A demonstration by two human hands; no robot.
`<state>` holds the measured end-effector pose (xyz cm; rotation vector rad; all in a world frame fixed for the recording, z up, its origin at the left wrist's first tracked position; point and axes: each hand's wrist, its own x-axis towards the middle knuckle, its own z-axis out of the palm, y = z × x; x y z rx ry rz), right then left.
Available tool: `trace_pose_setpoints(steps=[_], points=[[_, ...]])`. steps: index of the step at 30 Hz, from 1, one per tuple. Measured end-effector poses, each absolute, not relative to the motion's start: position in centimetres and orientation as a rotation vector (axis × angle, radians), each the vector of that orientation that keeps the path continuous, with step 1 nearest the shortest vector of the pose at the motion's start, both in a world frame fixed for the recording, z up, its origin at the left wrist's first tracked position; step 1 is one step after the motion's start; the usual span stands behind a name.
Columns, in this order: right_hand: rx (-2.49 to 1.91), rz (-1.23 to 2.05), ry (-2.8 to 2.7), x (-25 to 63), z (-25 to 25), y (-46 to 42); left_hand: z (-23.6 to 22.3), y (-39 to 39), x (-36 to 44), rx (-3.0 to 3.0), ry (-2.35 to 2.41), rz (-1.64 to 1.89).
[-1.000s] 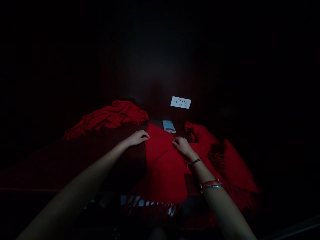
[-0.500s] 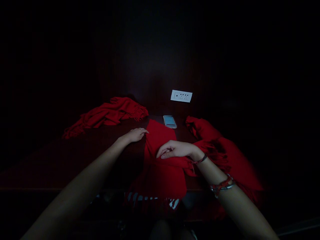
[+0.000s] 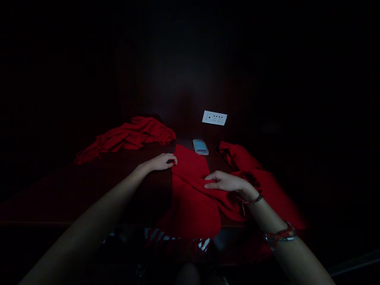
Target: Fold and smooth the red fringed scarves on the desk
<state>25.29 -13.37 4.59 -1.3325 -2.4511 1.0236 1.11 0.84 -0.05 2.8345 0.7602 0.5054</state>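
Observation:
A red fringed scarf (image 3: 194, 213) lies over the table, its tasselled end hanging past the front edge and a diagonal fold crossing its middle. At the scarf's left edge, my left hand (image 3: 162, 161) has its thumb and forefinger closed on the cloth. My right hand (image 3: 227, 183) rests over the scarf's right side, palm down, its thumb and fingers somewhat apart on the folded cloth. To the right of that hand, more bunched red cloth (image 3: 276, 198) is spread, joining or overlapping the scarf; I cannot tell which.
Another crumpled red scarf (image 3: 130, 134) lies at the back left of the dark table (image 3: 89, 190). A phone (image 3: 200, 147) with a blurred screen lies behind the scarf. On the back wall is a white socket plate (image 3: 214, 118). The surroundings are very dark.
My right hand has let go of the scarf's right edge, swept inward across it, then back right. The diagonal fold has formed. My left hand has stayed at the left edge.

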Motion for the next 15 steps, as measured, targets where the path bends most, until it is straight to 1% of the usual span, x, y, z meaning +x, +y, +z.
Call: trace_pose_setpoints(steps=[3, 5, 6, 8, 12, 13, 15], points=[[-1.218, 1.303, -2.344, 24.6, 4.1, -13.7, 0.2, 0.8, 0.6, 2.734, 0.809, 0.366], [-1.223, 1.392, -2.295, 24.2, 3.9, -13.4, 0.2, 0.8, 0.7, 2.676, 0.903, 0.335], [-1.251, 1.387, -2.306, 24.3, 3.9, -13.1, 0.2, 0.8, 0.9, 2.678, 0.943, 0.343], [-1.403, 1.213, -2.356, 24.9, 4.2, -12.2, 0.2, 1.1, 1.7, 2.747, 1.014, 0.379], [-1.871, 0.434, -2.220, 26.5, 4.1, -10.2, 0.4, 2.3, 4.2, 2.894, 1.078, 0.395], [-1.913, 0.312, -2.199, 26.7, 3.7, -9.7, 0.3, 2.7, 4.9, 2.890, 1.072, 0.367], [-1.884, 0.209, -2.266, 26.7, 2.4, -9.0, 0.0, 3.4, 6.2, 2.813, 1.110, 0.230]])
